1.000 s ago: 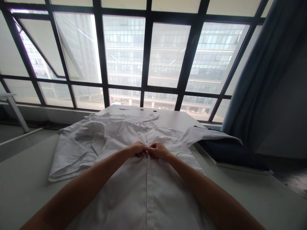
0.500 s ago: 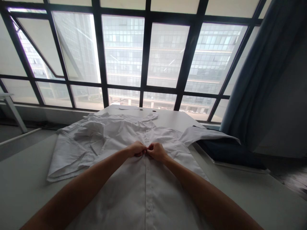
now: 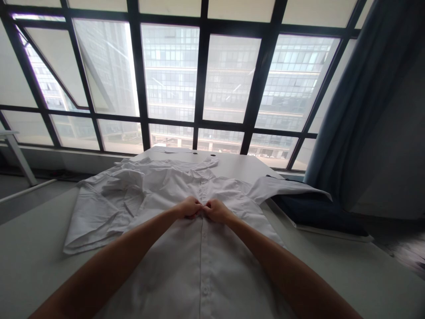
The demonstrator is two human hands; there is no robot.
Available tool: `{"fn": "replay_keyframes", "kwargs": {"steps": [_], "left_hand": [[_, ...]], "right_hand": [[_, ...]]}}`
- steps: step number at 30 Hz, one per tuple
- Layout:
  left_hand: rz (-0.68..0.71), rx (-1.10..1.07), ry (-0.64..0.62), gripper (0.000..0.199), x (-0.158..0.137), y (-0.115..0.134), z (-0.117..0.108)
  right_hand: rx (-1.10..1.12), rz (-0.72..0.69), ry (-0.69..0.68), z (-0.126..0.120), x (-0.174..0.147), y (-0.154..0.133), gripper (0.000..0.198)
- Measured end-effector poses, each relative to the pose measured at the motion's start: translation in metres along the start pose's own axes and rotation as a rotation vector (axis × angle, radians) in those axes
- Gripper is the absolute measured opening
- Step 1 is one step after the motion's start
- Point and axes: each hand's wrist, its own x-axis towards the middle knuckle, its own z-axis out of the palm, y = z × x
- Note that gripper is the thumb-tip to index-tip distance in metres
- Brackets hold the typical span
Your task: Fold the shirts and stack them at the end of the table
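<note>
A white button-up shirt [image 3: 229, 261] lies spread on the table, its front facing up and its collar end toward the window. Along its middle runs the button placket [image 3: 205, 248], with a button [image 3: 206, 290] visible near the bottom. My left hand [image 3: 190, 207] pinches the placket's edge from the left. Facing it, my right hand [image 3: 215, 210] pinches the same spot from the right, the fingertips of both nearly touching. Whatever button or buttonhole lies between the fingers is hidden. One sleeve [image 3: 99, 212] lies crumpled at the left; the other [image 3: 288, 188] stretches to the right.
Dark folded cloth [image 3: 318, 212] rests on a pale flat board at the right, partly under the right sleeve. The white table [image 3: 29, 266] reaches toward a large framed window [image 3: 171, 73]. A blue curtain [image 3: 358, 110] hangs at the right.
Both hands stay at the same place on the placket, with only tiny finger shifts. The shirt lies almost unchanged.
</note>
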Motion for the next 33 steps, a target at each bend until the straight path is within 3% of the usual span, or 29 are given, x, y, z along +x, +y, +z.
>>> {"fn": "replay_keyframes", "kwargs": {"steps": [3, 5, 8, 10, 12, 14, 17, 21, 26, 29, 33], "left_hand": [[0.025, 0.099, 0.000, 0.028, 0.002, -0.002, -0.002], [0.112, 0.245, 0.025, 0.026, 0.003, -0.004, -0.002], [0.309, 0.530, 0.168, 0.020, 0.003, -0.007, -0.003], [0.366, 0.676, 0.269, 0.021, 0.003, -0.010, -0.003], [0.380, 0.771, 0.317, 0.026, 0.003, -0.014, -0.004], [0.407, 0.836, 0.313, 0.036, 0.002, -0.018, -0.005], [0.356, 0.919, 0.214, 0.053, 0.000, -0.023, -0.007], [0.235, 0.992, 0.036, 0.061, -0.012, -0.023, -0.004], [0.283, 1.046, -0.003, 0.056, -0.024, -0.004, -0.004], [0.283, 0.974, 0.116, 0.040, -0.008, 0.011, -0.011], [0.199, 0.755, 0.272, 0.026, 0.031, 0.018, -0.020]], "right_hand": [[0.165, 0.065, -0.051, 0.003, 0.005, 0.011, 0.032], [0.281, 0.118, -0.075, 0.004, 0.009, 0.018, 0.031], [0.416, 0.189, -0.137, 0.001, 0.010, 0.021, 0.031], [0.411, 0.208, -0.178, -0.003, 0.007, 0.018, 0.027], [0.261, 0.188, -0.107, -0.008, 0.002, 0.013, 0.020], [-0.011, 0.110, 0.063, -0.012, -0.005, 0.009, 0.015], [-0.373, -0.008, 0.166, -0.017, -0.014, 0.007, 0.034], [-0.560, 0.016, -0.044, -0.029, -0.021, 0.003, 0.038], [-0.629, 0.058, -0.227, -0.053, -0.011, -0.012, 0.029], [-0.563, 0.113, -0.115, -0.055, 0.009, -0.017, 0.022], [-0.375, 0.133, 0.043, -0.035, 0.039, -0.014, 0.028]]}}
